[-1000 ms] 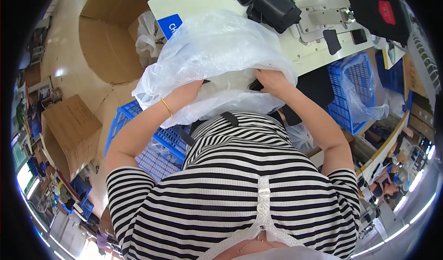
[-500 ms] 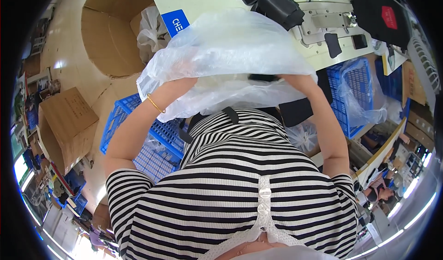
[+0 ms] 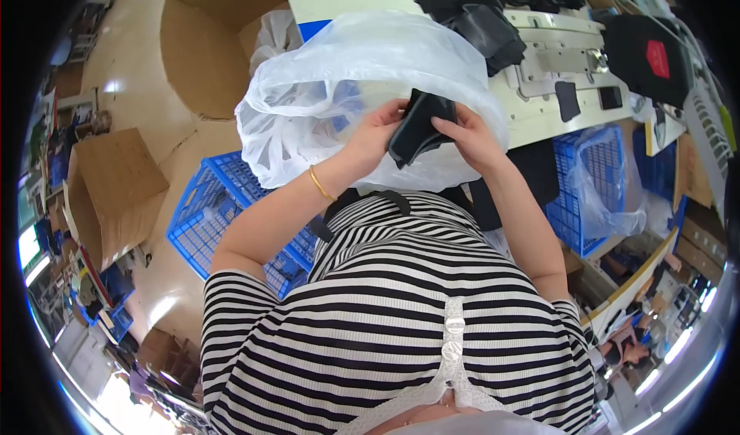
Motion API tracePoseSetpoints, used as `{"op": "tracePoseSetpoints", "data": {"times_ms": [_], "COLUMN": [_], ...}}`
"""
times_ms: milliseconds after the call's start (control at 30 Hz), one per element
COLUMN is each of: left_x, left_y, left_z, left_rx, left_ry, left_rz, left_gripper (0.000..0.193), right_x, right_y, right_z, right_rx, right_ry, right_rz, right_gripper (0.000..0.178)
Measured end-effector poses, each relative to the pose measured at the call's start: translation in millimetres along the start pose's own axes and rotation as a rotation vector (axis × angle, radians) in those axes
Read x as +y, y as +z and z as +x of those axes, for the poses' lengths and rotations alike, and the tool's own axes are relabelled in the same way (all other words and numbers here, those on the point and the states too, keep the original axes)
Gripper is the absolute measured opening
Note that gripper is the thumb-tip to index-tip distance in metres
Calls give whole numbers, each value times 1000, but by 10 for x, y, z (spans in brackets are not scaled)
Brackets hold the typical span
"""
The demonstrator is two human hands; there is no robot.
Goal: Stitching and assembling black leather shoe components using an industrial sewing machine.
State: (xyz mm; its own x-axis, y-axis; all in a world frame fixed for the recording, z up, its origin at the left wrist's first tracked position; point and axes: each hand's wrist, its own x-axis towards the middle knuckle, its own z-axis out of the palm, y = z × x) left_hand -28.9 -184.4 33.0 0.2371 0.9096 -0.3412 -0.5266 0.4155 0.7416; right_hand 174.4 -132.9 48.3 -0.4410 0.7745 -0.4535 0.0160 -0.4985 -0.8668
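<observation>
A small folded black fabric piece (image 3: 418,130) is held between both hands, over the mouth of a translucent white plastic bag (image 3: 301,88). My left hand (image 3: 375,136) grips its left side, with a gold bangle on that wrist. At its right side my right hand (image 3: 472,136) pinches it, thumb on top. The bag stands puffed open against the edge of a pale worktable (image 3: 539,119). Whatever lies deeper in the bag is hidden by its film and my hands.
Black pieces in stacks (image 3: 493,30) lie on the table beside a metal machine plate (image 3: 555,57). A blue crate (image 3: 223,204) stands at left, another blue crate (image 3: 574,196) at right under the table. A large open carton (image 3: 200,57) is far left, with a smaller carton (image 3: 116,188) nearer.
Both hands have come out of the bag's mouth and closer together, now with the black fabric piece between them. The bag has opened wider, its near edge let go.
</observation>
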Motion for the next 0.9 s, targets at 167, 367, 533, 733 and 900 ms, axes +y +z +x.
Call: {"op": "tracePoseSetpoints", "data": {"times_ms": [167,367,533,733,900], "left_x": [214,341,-280,166,2202], "left_y": [-24,-565,-586,-1332,-1564], "left_z": [-354,-601,-697,-336,-45], "left_rx": [169,374,14,311,654], "left_ry": [909,619,218,259,409], "left_rz": [1304,1510,1496,1345,1036], "left_gripper": [51,118,122,42,26], "right_x": [-77,-502,-483,-410,-310], "right_y": [-277,-808,-1194,-1437,-1372], "right_z": [-60,-268,-299,-281,-357], "right_rx": [-151,-357,-311,-264,-192], "right_ry": [63,159,25,-152,-169], "right_rz": [-214,-256,90,261,325], "right_gripper": [37,46,54,45,42]}}
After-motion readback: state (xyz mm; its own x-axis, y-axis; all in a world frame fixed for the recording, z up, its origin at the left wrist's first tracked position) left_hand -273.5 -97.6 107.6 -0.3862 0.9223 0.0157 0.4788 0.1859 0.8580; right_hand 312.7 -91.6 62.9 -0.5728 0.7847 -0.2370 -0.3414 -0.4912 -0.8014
